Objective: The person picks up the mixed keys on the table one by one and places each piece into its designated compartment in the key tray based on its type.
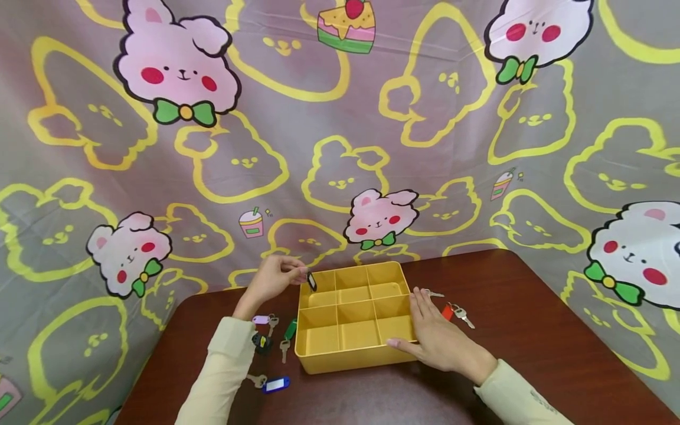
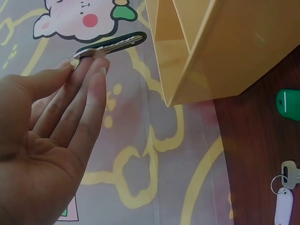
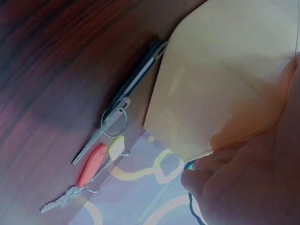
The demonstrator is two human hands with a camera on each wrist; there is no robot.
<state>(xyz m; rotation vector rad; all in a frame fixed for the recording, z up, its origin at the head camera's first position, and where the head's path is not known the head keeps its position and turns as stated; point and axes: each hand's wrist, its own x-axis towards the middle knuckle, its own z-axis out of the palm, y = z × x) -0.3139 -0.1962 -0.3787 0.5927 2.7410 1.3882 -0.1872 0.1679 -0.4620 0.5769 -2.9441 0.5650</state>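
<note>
The yellow compartment box [image 1: 350,359] sits on the table, divided into several sections. Over its far left corner, my left hand [image 1: 276,278] pinches a key with a black tag [image 1: 311,282] between thumb and fingertips. In the left wrist view the key [image 2: 123,44] lies along its black tag, pointing toward the box [image 2: 211,75]. My right hand [image 1: 443,339] rests on the box's right side, fingers extended along the wall and thumb over the front right corner. The right wrist view shows that hand [image 3: 248,183] against the yellow wall [image 3: 220,84].
Left of the box lie keys with a lilac tag [image 1: 261,319], a green tag [image 1: 290,329], a blue tag [image 1: 276,385] and a black key fob [image 1: 261,343]. On the right are a red-tagged key [image 3: 92,164], a yellow-tagged one [image 3: 116,147] and a black-tagged one [image 3: 136,77]. A patterned curtain [image 1: 329,118] hangs behind.
</note>
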